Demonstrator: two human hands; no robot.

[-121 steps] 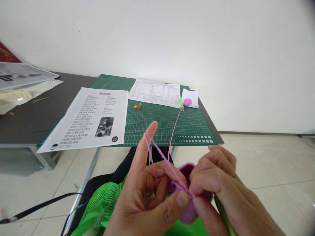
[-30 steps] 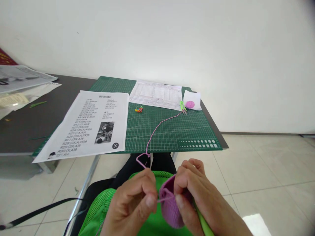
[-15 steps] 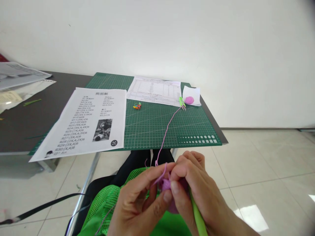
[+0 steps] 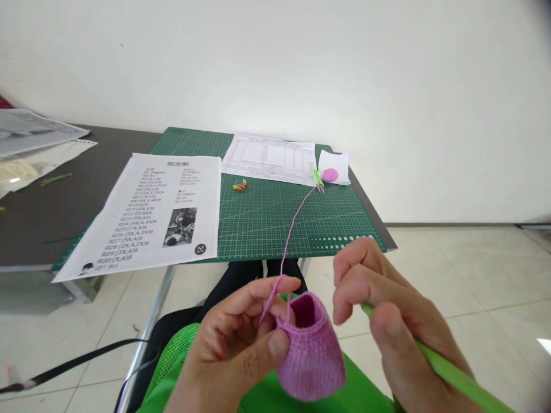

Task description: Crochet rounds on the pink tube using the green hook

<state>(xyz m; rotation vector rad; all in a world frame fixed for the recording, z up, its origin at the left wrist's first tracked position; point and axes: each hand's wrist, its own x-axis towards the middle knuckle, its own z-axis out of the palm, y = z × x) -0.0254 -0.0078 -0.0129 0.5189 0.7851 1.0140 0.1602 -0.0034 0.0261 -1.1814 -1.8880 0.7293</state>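
My left hand (image 4: 245, 344) pinches the rim of a pink crocheted piece (image 4: 312, 364), a hollow cup shape whose dark opening tilts up toward me. Pink yarn (image 4: 289, 238) loops over the left index finger and runs up across the mat. To the right, apart from the piece, my right hand (image 4: 387, 310) is closed round a crochet hook (image 4: 456, 376) with a thick green handle. The hook's tip is hidden behind the right fingers.
A green cutting mat (image 4: 262, 223) lies on the dark table (image 4: 124, 143). On it are a printed pattern sheet (image 4: 150, 195), a table form (image 4: 271, 158), coloured stitch markers (image 4: 240, 184), green snips (image 4: 317, 179) and a pink yarn ball (image 4: 330, 174) on white paper.
My right hand has drawn away to the right with the hook, apart from the crocheted piece. The piece, mostly covered before, now shows its opening and side in my left hand.
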